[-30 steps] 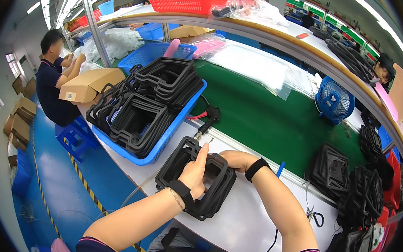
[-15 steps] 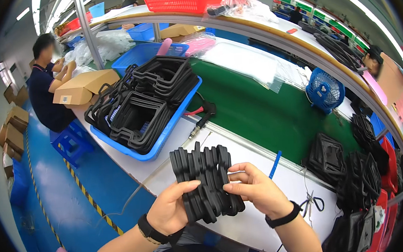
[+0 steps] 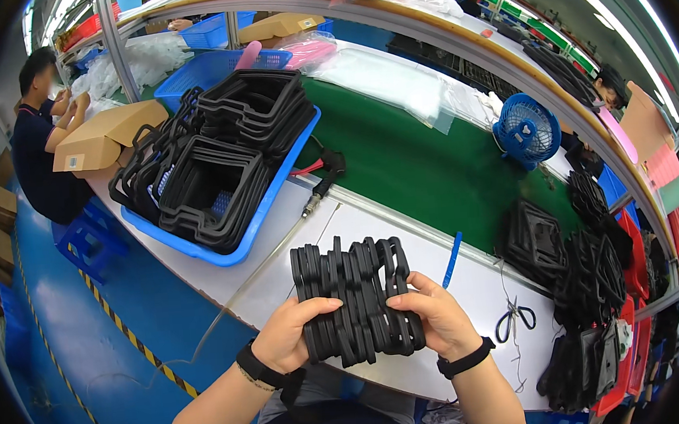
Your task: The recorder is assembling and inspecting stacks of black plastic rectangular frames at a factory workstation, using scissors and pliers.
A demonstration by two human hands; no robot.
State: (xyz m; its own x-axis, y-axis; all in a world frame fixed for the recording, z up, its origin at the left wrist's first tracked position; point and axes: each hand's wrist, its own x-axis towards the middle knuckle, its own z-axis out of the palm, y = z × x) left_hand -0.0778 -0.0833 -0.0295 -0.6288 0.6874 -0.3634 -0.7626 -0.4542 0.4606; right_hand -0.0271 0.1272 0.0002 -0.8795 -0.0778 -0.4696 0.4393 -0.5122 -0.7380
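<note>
Right hand (image 3: 441, 319) has closed opposite left hand (image 3: 284, 336) on edge-on frames (image 3: 349, 299), open tabletop (image 3: 482, 300) alongside.

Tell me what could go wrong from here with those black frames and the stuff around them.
The stack of black frames is uneven, pinched between the left grip and right grip; a frame might slip out if either one eases.

Frames are heaped above the rim of the blue basket, so a bump could topple some.

The scissors lie loose on the table, so a stray reach might catch them.
</note>
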